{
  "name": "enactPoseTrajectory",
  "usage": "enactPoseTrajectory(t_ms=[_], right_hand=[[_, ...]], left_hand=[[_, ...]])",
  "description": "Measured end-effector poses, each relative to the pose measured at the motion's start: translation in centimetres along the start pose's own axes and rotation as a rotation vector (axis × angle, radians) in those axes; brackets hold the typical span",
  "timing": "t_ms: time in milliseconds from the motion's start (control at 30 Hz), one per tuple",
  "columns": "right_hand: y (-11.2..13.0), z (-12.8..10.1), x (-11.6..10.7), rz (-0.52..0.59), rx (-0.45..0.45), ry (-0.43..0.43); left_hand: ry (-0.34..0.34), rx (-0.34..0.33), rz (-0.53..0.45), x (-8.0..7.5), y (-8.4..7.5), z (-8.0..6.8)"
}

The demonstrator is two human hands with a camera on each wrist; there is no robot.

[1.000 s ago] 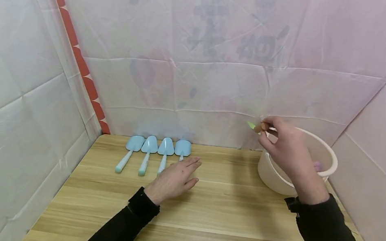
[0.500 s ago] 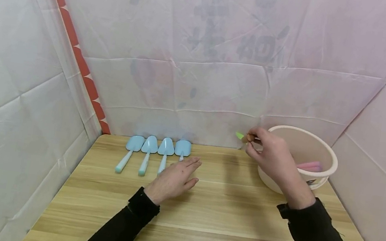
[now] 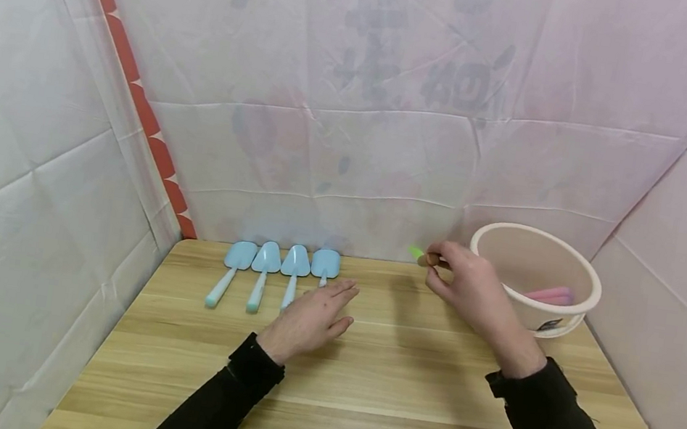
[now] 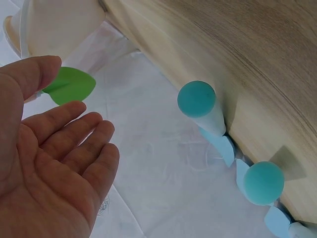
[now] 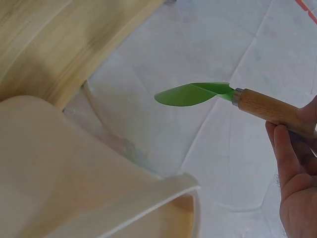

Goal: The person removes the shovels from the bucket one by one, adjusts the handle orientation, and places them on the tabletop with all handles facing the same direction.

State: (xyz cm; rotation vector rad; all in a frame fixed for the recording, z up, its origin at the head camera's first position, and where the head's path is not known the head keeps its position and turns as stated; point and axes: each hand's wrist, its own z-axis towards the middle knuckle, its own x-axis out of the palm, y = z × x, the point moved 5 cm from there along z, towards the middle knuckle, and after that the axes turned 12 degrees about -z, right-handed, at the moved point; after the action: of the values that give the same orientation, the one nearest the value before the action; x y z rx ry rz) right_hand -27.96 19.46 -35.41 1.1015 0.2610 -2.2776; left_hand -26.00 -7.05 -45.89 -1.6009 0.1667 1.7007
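Right of centre in the head view, the right hand (image 3: pixel 472 287) pinches the wooden handle of a small green spatula (image 3: pixel 423 256) above the table (image 3: pixel 358 392), just left of the cream bucket (image 3: pixel 578 277). The left hand (image 3: pixel 309 316) rests flat with fingers relaxed, beside four blue scoops (image 3: pixel 280 264) lined along the table's far edge.

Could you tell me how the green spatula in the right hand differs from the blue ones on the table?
The green spatula has a wooden handle; the blue spatulas have pale blue handles. The right hand holds the green one in the air; the blue ones lie in a row on the table. All have spade-shaped heads.
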Motion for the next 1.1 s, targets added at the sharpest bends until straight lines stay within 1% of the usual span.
enactPoseTrajectory(t_ms=[167,400,600,867,1100], right_hand=[[0.3,-0.2,1.0,0.019,-0.034,-0.005],[0.6,-0.8,2.5,-0.030,-0.088,-0.035],[0.8,-1.2,3.6,-0.021,-0.140,-0.052],[0.8,-2.0,5.9,-0.005,-0.168,0.009],[1.2,-2.3,7.3,-0.002,-0.188,0.010]], left_hand=[[0.001,-0.002,-0.005,0.0,0.0,0.0],[0.011,-0.013,0.003,0.1,0.3,0.1],[0.016,-0.019,-0.008,0.2,0.5,0.1],[0.014,-0.020,-0.005,0.1,0.5,0.0],[0.009,-0.023,-0.006,0.1,0.8,0.0]])
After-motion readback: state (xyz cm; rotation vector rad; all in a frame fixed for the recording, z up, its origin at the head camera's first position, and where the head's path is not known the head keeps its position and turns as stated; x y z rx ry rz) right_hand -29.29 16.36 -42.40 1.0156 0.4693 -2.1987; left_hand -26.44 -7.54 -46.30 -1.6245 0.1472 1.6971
